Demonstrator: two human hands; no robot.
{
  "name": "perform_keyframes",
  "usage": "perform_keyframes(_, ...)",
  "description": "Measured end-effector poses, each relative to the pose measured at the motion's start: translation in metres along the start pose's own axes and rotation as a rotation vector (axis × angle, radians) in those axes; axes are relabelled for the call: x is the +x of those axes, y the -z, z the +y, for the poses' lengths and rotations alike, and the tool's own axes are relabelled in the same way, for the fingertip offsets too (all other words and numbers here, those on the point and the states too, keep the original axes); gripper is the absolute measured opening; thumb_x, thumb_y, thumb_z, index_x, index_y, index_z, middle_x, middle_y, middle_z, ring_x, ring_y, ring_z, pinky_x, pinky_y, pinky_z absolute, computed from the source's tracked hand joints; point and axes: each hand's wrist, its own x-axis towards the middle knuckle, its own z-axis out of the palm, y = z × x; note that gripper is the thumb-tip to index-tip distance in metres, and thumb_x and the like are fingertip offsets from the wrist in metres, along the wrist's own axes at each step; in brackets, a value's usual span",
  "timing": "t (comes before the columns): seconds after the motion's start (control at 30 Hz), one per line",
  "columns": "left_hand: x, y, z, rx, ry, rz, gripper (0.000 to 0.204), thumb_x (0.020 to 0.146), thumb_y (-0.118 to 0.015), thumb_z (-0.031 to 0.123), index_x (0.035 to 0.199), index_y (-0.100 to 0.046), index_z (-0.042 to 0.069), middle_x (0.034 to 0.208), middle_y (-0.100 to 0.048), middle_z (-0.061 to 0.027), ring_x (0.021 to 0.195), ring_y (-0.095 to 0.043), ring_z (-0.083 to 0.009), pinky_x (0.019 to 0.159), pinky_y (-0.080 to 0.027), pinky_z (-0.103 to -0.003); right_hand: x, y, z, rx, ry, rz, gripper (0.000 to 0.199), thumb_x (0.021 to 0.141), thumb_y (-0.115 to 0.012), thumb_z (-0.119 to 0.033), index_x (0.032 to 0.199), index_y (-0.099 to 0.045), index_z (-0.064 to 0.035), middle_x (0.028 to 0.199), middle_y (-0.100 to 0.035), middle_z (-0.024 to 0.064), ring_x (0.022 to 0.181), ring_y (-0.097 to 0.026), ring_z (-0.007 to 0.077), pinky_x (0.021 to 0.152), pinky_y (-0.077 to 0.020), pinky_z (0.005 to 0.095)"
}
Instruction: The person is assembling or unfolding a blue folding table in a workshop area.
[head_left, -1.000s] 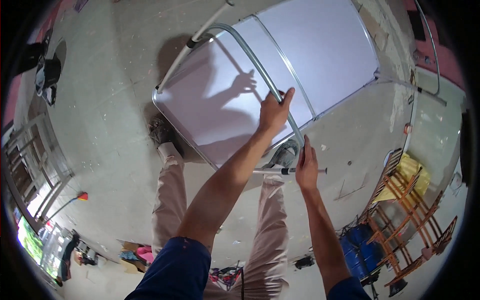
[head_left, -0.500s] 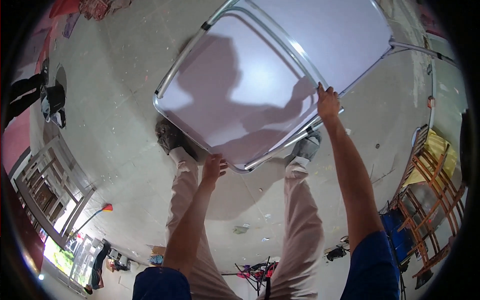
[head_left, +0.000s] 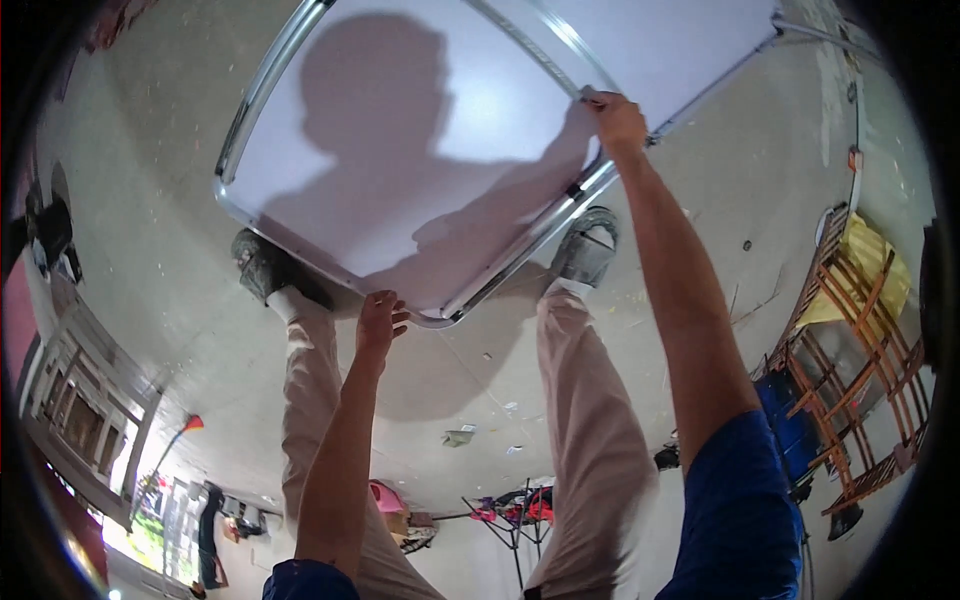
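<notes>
A large white folding table (head_left: 430, 150) with a metal tube frame is seen lying flat on the concrete floor (head_left: 150, 130), directly ahead of the person's shoes. The right hand (head_left: 617, 118) is closed around a metal frame bar (head_left: 545, 45) near the table's right side, the fingers wrapped over the tube. The left hand (head_left: 378, 322) is placed at the near rounded corner of the table's edge, its fingers loosely curled and slightly parted; whether the rim is actually gripped cannot be told. A wooden folding rack (head_left: 850, 370) is seen well apart at the right.
</notes>
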Motion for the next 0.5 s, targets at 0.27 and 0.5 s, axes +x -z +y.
perform_keyframes(0.27, -0.077, -0.063, 0.087, 0.290, -0.139, -0.072, 0.029, 0.094, -0.056, 0.027, 0.113, -0.051, 0.006, 0.096, -0.062, -0.0086, 0.079, -0.064, -0.0179, 0.063, -0.050, -0.028, -0.180, 0.023, 0.037, 0.622, -0.081, 0.093, 0.040, 0.084, -0.064, -0.024, 0.117, -0.057, -0.0029, 0.113, -0.059, 0.0213, 0.109, -0.055, 0.0393, 0.094, -0.0431, 0.0439)
perform_keyframes(0.5, -0.175, -0.160, 0.161, 0.612, -0.370, -0.054, 0.029, 0.093, -0.056, 0.029, 0.113, -0.052, 0.009, 0.101, -0.062, -0.0100, 0.085, -0.064, -0.0221, 0.069, -0.052, -0.035, -0.351, 0.007, 0.192, 0.773, -0.455, -0.065, 0.030, 0.083, -0.068, -0.023, 0.107, -0.062, -0.0050, 0.105, -0.062, 0.0152, 0.101, -0.057, 0.0327, 0.085, -0.0476, 0.0415)
